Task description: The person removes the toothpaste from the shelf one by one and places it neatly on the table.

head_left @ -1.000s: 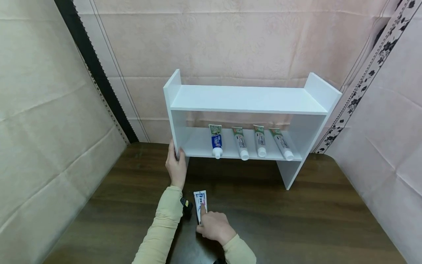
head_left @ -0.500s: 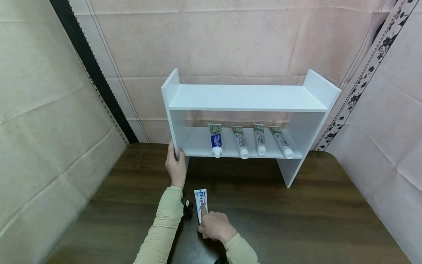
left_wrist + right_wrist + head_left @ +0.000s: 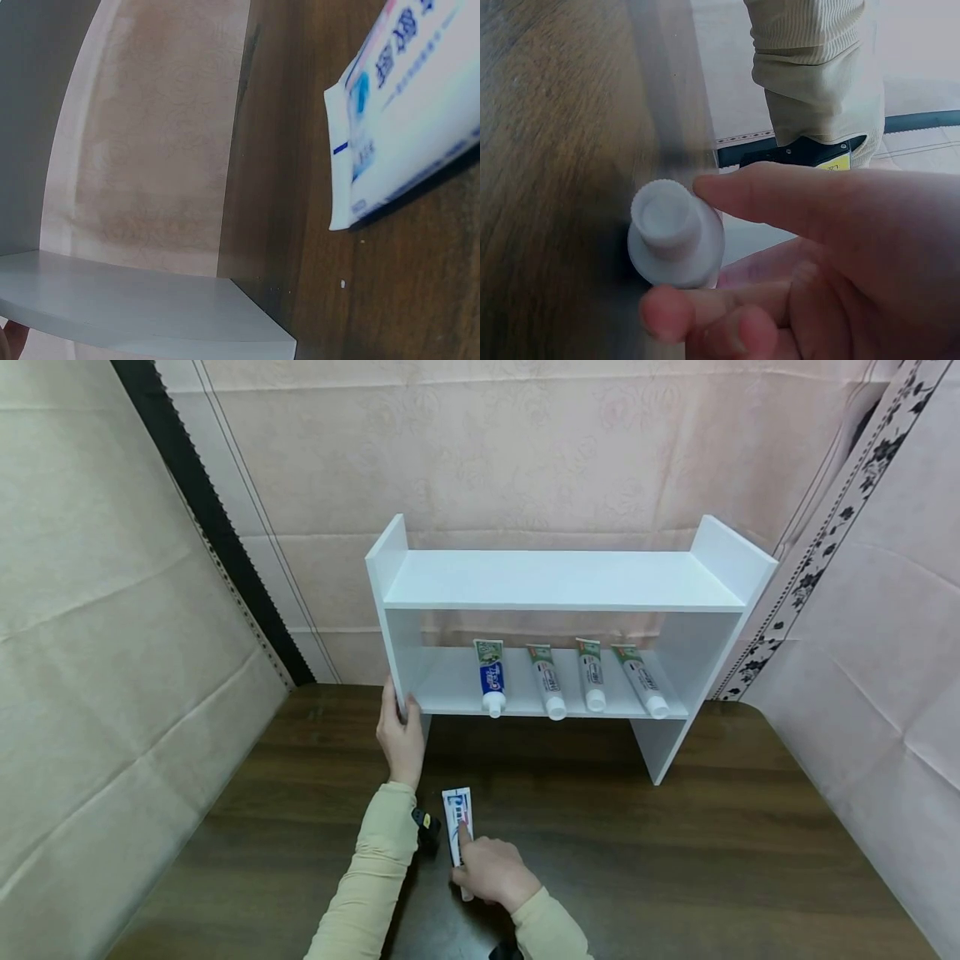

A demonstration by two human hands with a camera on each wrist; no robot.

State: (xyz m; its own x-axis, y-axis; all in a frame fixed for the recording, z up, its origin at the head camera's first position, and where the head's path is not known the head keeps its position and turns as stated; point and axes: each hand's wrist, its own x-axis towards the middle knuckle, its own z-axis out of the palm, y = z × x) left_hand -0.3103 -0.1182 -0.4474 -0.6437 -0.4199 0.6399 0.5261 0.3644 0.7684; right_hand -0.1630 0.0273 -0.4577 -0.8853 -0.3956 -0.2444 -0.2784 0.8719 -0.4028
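At the lower left of a white two-tier shelf, my left hand grips the side panel, thumb on the inner face. In the left wrist view only a sliver of that hand shows, beside the white panel. A white toothpaste tube lies over the table, its cap end toward me. My right hand holds it from the right, index finger stretched along its top. Up close, the thumb and curled fingers of the right hand flank the tube near its white ribbed cap.
On the lower tier lie a blue-and-green toothpaste tube and several white-and-green tubes, one of them a slanted tube, caps toward the front edge. The dark wooden table extends beneath. Pale cloth walls enclose the back and sides.
The head view has shifted slightly, so the shelf sits a little higher in frame. Both hands keep their hold, and the tube stays nearly in place.
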